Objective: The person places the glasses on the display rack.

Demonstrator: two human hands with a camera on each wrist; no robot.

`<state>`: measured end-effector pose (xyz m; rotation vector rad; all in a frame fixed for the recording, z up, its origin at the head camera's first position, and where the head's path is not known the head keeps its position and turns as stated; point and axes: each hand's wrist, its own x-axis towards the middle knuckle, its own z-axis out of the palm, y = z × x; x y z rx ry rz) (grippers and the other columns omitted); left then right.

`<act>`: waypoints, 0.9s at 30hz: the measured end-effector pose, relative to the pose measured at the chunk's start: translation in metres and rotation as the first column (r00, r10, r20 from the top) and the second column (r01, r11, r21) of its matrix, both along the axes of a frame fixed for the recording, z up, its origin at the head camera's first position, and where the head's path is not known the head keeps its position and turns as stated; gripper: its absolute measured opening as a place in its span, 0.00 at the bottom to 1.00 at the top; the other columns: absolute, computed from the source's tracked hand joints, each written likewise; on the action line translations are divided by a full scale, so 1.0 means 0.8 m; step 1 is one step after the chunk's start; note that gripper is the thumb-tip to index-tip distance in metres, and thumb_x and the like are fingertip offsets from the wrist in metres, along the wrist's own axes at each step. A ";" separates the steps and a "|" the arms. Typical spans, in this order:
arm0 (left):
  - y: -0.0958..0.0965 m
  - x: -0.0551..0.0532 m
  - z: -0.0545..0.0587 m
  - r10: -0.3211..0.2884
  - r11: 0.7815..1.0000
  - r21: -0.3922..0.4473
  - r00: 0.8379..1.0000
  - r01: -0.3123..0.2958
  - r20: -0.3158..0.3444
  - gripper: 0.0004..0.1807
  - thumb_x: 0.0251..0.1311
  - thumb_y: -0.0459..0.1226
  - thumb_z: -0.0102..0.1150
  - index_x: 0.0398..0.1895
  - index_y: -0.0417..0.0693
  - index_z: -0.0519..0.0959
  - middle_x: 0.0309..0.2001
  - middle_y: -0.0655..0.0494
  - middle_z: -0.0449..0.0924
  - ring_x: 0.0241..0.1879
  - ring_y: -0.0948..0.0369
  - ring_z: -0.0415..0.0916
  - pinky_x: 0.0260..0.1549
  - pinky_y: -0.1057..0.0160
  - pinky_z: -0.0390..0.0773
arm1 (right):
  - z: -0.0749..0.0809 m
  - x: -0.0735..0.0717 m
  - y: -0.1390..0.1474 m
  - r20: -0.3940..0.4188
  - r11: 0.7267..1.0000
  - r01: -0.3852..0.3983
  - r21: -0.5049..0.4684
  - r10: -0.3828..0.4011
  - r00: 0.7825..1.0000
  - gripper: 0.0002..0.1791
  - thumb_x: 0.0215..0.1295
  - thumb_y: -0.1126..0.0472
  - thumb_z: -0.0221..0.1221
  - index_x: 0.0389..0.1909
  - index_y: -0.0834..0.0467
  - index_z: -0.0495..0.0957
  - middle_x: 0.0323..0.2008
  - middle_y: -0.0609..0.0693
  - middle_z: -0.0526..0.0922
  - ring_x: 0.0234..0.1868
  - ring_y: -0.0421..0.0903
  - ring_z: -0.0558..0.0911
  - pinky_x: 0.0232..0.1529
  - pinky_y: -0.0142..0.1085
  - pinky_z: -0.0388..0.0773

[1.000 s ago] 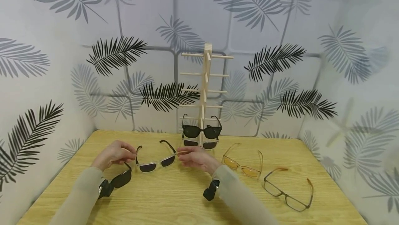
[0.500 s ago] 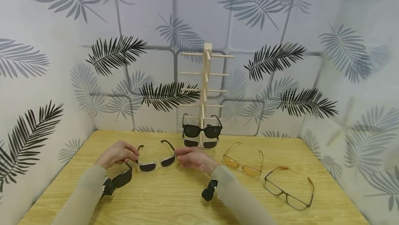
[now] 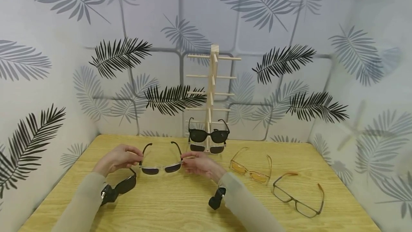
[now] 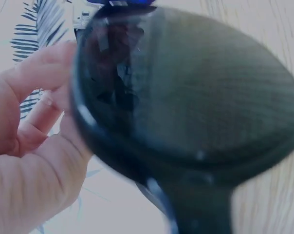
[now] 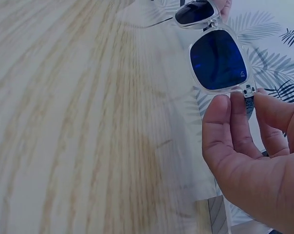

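Note:
Both hands hold a pair of clear-framed sunglasses with dark lenses and black temples, arms unfolded and pointing away. My left hand pinches it by the left hinge. At the opposite hinge, the fingers and thumb of my right hand pinch the temple, which the right wrist view shows closely beside the blue-looking lens. Black sunglasses lie on the table near the left wrist. Their big dark lens covers much of the left wrist view and hides the left fingertips there.
Behind the hands stands a wooden eyewear rack with black sunglasses above a clear-framed pair on its low pegs. Orange-tinted glasses and thin-framed glasses lie to the right on the wooden table.
The right hand has come to the right hinge of the clear-framed sunglasses. Between both hands the sunglasses have turned straighter and shifted slightly, temple tips now farther up the head view.

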<state>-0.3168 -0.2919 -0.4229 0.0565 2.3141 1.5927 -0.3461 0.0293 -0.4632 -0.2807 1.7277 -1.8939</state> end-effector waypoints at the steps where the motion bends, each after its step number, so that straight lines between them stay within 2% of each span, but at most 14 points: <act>1: 0.000 0.001 0.001 -0.007 1.000 0.015 1.000 0.007 -0.002 0.13 0.66 0.35 0.60 0.50 0.36 0.79 0.31 0.56 0.82 0.26 0.67 0.76 0.22 0.72 0.76 | 0.001 0.001 0.000 -0.005 1.000 0.007 -0.001 -0.007 1.000 0.15 0.72 0.66 0.55 0.57 0.64 0.76 0.36 0.47 0.83 0.40 0.42 0.83 0.41 0.33 0.83; 6: -0.003 0.005 0.003 -0.026 0.995 0.097 1.000 0.026 0.000 0.12 0.66 0.35 0.60 0.49 0.38 0.78 0.38 0.54 0.83 0.34 0.63 0.81 0.36 0.64 0.85 | 0.003 0.008 0.000 -0.021 0.999 0.040 0.003 -0.040 0.999 0.11 0.71 0.64 0.57 0.51 0.61 0.78 0.37 0.48 0.83 0.42 0.44 0.84 0.47 0.39 0.84; 9: -0.007 0.008 0.005 -0.061 0.985 0.159 0.998 0.061 -0.004 0.11 0.66 0.33 0.59 0.50 0.38 0.77 0.41 0.52 0.81 0.39 0.61 0.82 0.46 0.59 0.84 | 0.006 0.015 -0.001 -0.032 0.999 0.042 -0.004 -0.042 0.999 0.12 0.70 0.64 0.58 0.51 0.62 0.78 0.37 0.48 0.83 0.42 0.44 0.85 0.51 0.42 0.83; 11: -0.009 0.010 0.007 -0.081 0.977 0.195 0.997 0.081 -0.008 0.11 0.66 0.31 0.58 0.50 0.38 0.76 0.42 0.52 0.80 0.42 0.60 0.83 0.48 0.58 0.84 | 0.009 0.019 -0.002 -0.036 0.999 0.036 -0.026 -0.037 0.999 0.12 0.70 0.65 0.57 0.52 0.63 0.77 0.37 0.49 0.82 0.41 0.44 0.84 0.53 0.43 0.83; 15: -0.011 0.014 0.013 -0.104 0.968 0.228 0.995 0.103 -0.011 0.10 0.65 0.30 0.59 0.48 0.41 0.77 0.42 0.53 0.80 0.41 0.61 0.82 0.48 0.59 0.84 | 0.016 0.023 -0.002 -0.037 0.997 0.023 -0.070 -0.026 0.999 0.12 0.70 0.67 0.56 0.52 0.66 0.76 0.36 0.50 0.82 0.39 0.44 0.84 0.51 0.39 0.83; 20: -0.009 0.019 0.019 -0.114 0.961 0.253 0.993 0.115 -0.016 0.12 0.64 0.29 0.61 0.49 0.40 0.76 0.42 0.53 0.81 0.42 0.60 0.83 0.48 0.58 0.84 | 0.021 0.024 0.001 -0.034 0.996 0.011 -0.086 -0.014 0.999 0.13 0.70 0.68 0.57 0.53 0.68 0.75 0.35 0.50 0.82 0.37 0.43 0.85 0.48 0.37 0.84; 27: -0.005 0.024 0.033 -0.136 0.956 0.255 0.989 0.145 -0.053 0.14 0.64 0.31 0.61 0.52 0.40 0.76 0.44 0.53 0.79 0.44 0.59 0.82 0.50 0.58 0.83 | 0.036 0.026 0.009 -0.035 0.992 0.003 -0.129 -0.007 0.999 0.19 0.69 0.72 0.55 0.59 0.72 0.71 0.40 0.50 0.83 0.36 0.40 0.85 0.46 0.33 0.84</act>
